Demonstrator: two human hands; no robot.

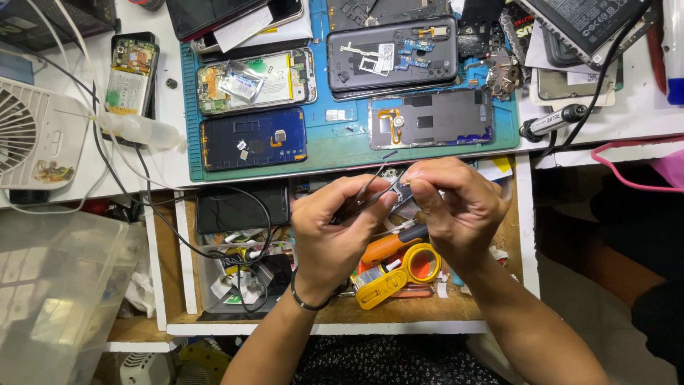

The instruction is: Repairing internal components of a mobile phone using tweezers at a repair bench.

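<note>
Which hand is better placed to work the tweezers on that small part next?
Probably the left hand: its fingers already pinch the tweezers, tips at the small part the right hand holds.

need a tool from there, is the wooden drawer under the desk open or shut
Open: the wooden drawer is pulled out, with an orange-handled screwdriver visible inside.

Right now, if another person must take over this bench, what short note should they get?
Left hand: holds thin tweezers, tips at the small part.
Right hand: fingers pinch a small dark part over the open drawer.
On the teal mat: several opened phones, among them a blue back cover.
In the drawer: orange-handled screwdriver, yellow magnifier.
Done: phones lie opened. Left: the small part is not yet set down.
</note>
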